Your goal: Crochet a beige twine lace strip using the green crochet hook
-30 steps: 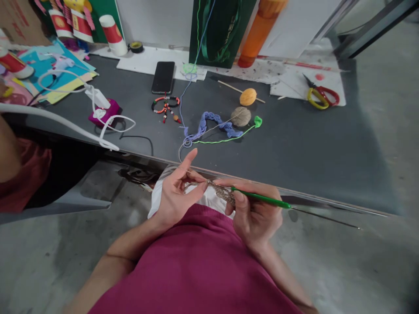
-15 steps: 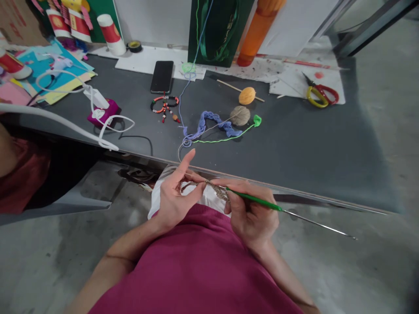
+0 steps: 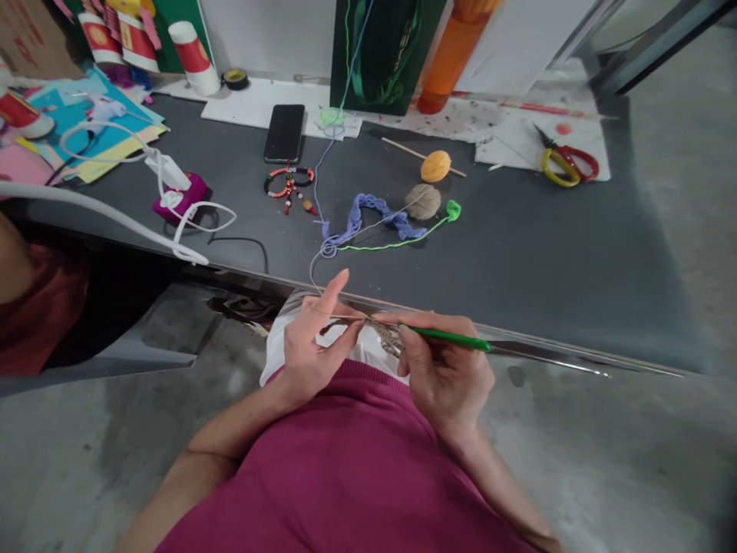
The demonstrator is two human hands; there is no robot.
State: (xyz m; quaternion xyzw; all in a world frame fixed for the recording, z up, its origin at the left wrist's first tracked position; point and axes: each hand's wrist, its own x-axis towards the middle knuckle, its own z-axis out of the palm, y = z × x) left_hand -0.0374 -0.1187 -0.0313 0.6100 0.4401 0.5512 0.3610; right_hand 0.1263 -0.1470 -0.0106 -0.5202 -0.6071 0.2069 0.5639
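My right hand [image 3: 449, 372] is closed round the green grip of a crochet hook [image 3: 446, 336], whose free metal end points right. Between my hands, over my lap, is a small brownish crocheted piece [image 3: 387, 336]. My left hand [image 3: 314, 342] pinches its left end with thumb and a finger, the index finger raised. Grey-beige yarn runs from that hand over the table edge to a yarn ball [image 3: 423, 201]. The hook's working tip is hidden at the fingertips. Beyond lie a blue-purple crocheted strip [image 3: 368, 206] and a bright green yarn bundle [image 3: 454, 210].
On the dark table [image 3: 518, 253] are a yellow yarn ball [image 3: 435, 166] by a stick, scissors [image 3: 567, 161], a phone [image 3: 285, 133], a beaded bracelet [image 3: 289, 183] and a purple power cube [image 3: 181, 198] with white cables. An orange bottle [image 3: 454, 57] and green bag [image 3: 380, 57] stand behind. Someone's sleeve [image 3: 43, 307] shows at left.
The crochet hook has swung more level, its free end moving up and slightly left. My right hand has rolled with it, and my left index finger has shifted slightly right and down.
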